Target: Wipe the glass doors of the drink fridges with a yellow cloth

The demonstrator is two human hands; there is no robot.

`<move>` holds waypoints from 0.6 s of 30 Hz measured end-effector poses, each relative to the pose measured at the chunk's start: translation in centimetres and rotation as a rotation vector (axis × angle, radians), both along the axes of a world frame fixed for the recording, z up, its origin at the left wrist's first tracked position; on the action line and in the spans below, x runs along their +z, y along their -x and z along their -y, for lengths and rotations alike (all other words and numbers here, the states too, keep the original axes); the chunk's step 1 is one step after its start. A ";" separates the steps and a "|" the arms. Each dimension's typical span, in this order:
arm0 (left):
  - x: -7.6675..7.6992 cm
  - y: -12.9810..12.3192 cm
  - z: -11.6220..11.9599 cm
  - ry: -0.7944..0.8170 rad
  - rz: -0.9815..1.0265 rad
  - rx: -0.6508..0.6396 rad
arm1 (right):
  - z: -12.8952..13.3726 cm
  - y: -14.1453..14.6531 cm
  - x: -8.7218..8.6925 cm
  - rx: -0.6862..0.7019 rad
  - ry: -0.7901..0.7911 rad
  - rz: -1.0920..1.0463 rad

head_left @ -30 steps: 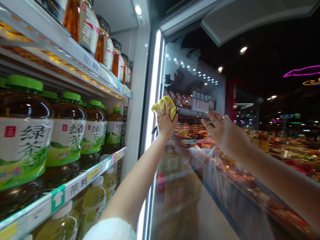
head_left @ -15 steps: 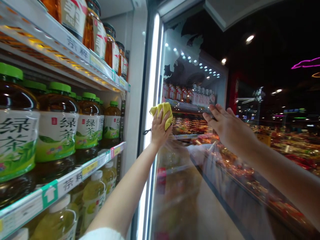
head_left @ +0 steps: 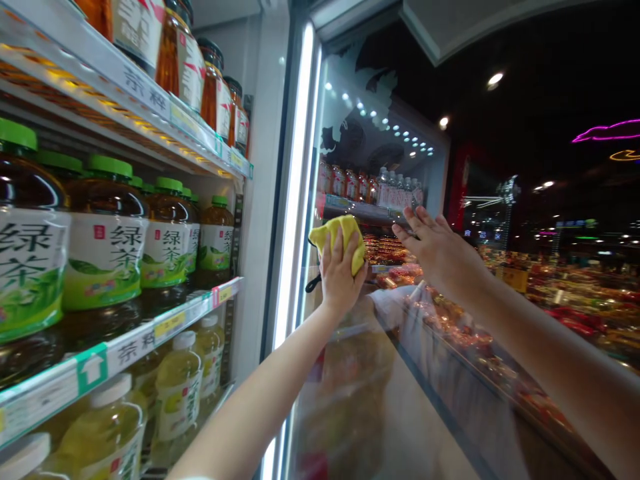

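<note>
A yellow cloth (head_left: 356, 248) with dark edging and a small black loop lies against the glass door (head_left: 350, 393). My left hand (head_left: 341, 280) is closed on this cloth, its fingers laid over the front and pressing it to the glass near the door's lit edge. To the right, my right hand (head_left: 443, 257) is held up beside the glass with fingers stretched out and nothing in them. Whether its fingertips touch the glass I cannot tell. Reflections of shelves and of a person in light clothing show in the pane.
On the left, cooler shelves (head_left: 165, 327) carry green-capped tea bottles (head_left: 165, 240), amber bottles (head_left: 215, 93) above and pale yellow bottles (head_left: 177, 387) below. A bright light strip (head_left: 295, 180) runs upright beside the glass. Beyond it are store displays (head_left: 575, 313) and ceiling lights.
My left hand has slid the cloth rightward and slightly down across the glass, away from the light strip. My right hand stays outstretched; the view has shifted a little.
</note>
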State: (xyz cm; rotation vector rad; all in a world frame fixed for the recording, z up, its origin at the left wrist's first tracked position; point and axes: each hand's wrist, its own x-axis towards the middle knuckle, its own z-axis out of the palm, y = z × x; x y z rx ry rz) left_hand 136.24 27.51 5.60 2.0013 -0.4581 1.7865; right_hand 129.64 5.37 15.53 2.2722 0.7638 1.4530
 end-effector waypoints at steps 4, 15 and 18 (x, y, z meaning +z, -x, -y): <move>-1.3 0.5 -0.2 -0.097 -0.037 -0.017 | 0.9 0.6 0.6 0.009 0.058 -0.013; -0.9 2.0 3.6 -0.304 0.041 -0.027 | 3.8 1.9 1.3 0.091 0.117 -0.070; -1.6 1.8 3.4 -0.311 0.042 -0.021 | 5.3 2.2 0.9 0.118 0.116 -0.086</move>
